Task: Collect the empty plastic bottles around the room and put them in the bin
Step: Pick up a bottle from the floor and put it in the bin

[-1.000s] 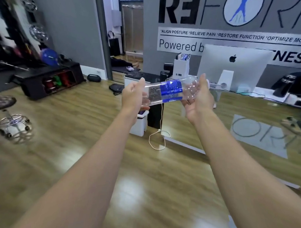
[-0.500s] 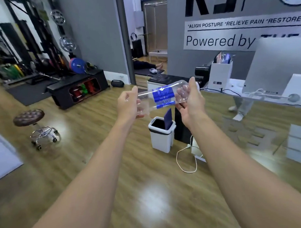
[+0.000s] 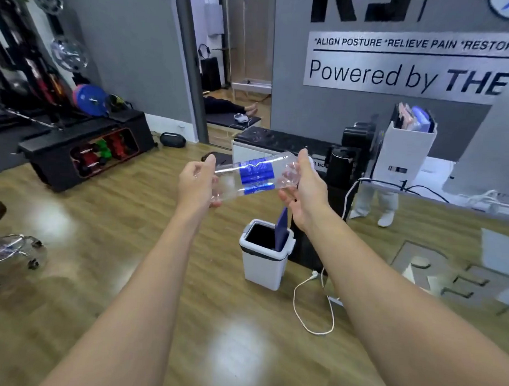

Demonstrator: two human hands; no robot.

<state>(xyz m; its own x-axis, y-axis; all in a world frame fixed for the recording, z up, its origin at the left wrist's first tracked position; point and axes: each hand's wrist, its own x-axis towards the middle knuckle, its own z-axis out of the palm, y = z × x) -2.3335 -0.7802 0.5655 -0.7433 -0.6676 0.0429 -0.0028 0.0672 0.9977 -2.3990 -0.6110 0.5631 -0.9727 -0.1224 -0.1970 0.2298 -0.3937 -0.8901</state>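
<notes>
A clear empty plastic bottle (image 3: 255, 177) with a blue label lies sideways in the air between my two hands. My left hand (image 3: 197, 185) grips its neck end and my right hand (image 3: 304, 190) holds its base end. Below and slightly right of the bottle stands a small white bin (image 3: 264, 261) on the wooden floor, its mouth open and a blue flap standing at its right side. The bottle is above the bin and a little behind it.
A desk (image 3: 437, 225) with a white file box (image 3: 404, 153), cables and a monitor runs along the right. A white cable (image 3: 313, 304) loops on the floor by the bin. A stool (image 3: 6, 244) stands at left; a black weight rack (image 3: 84, 146) is beyond.
The view has moved closer to the bin, which was hidden behind my left hand a second ago and now shows in full below the bottle. Both hands keep the same hold.
</notes>
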